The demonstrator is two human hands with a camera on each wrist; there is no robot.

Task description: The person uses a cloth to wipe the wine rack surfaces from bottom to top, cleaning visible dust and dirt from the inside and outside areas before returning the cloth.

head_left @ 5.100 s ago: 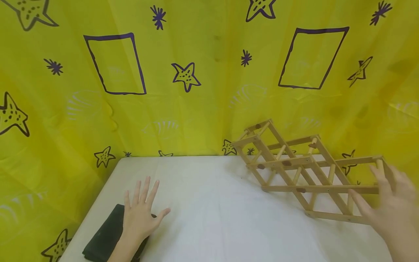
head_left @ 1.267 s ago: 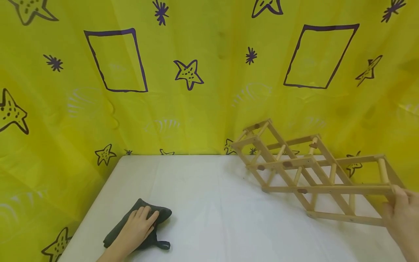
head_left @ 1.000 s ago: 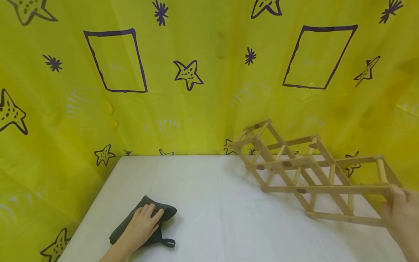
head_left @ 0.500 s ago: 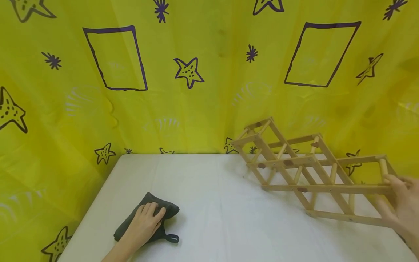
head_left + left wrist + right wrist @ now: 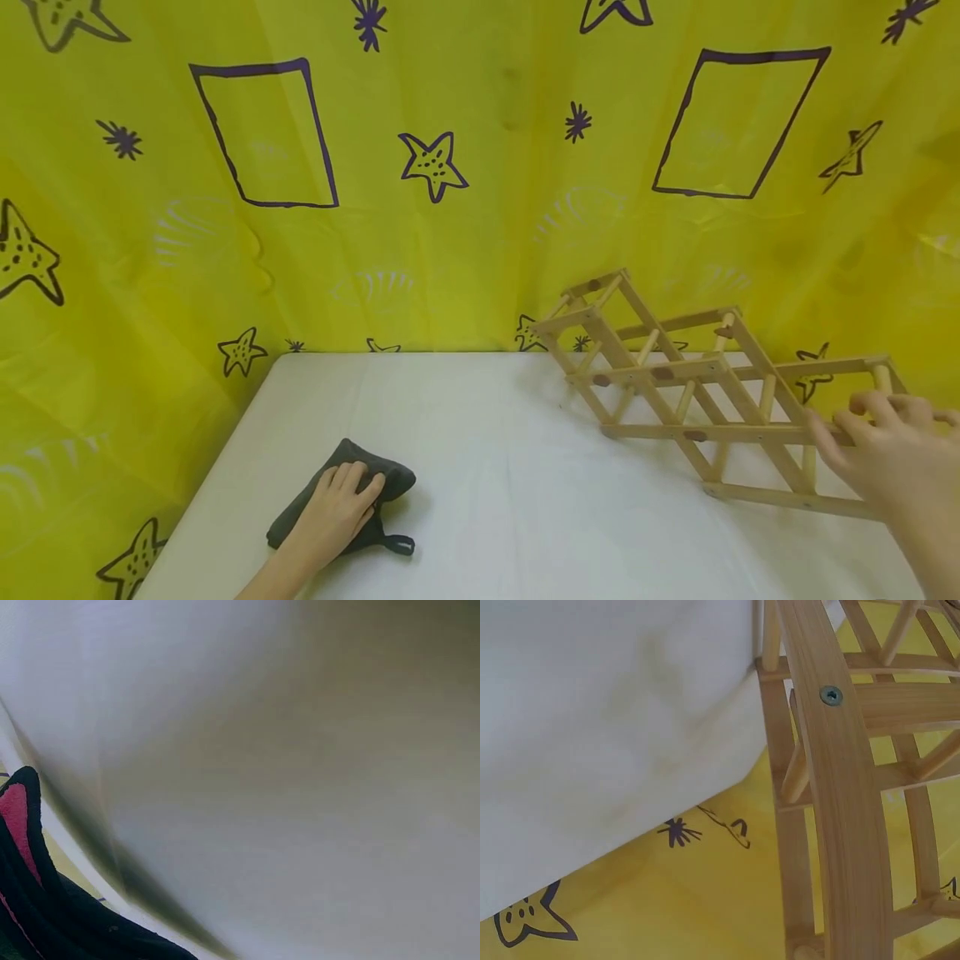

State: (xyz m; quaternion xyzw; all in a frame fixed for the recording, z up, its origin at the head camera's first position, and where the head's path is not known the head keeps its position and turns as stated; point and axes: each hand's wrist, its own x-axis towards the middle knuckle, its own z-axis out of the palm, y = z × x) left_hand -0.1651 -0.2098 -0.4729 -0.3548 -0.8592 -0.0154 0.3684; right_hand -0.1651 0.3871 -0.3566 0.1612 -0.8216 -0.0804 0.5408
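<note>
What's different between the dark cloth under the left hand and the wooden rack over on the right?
The dark cloth is soft fabric; the wooden rack is a stiff frame of slats and rods. The rack is pale brown and looks much larger than the cloth. The cloth lies low and bunched, while the rack rises up against the curtain. Both have a hand at them: left hand on the cloth, right hand by the rack.

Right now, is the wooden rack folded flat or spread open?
The wooden rack is spread open: its slats frame wide gaps, with the white table and yellow curtain showing through.
</note>
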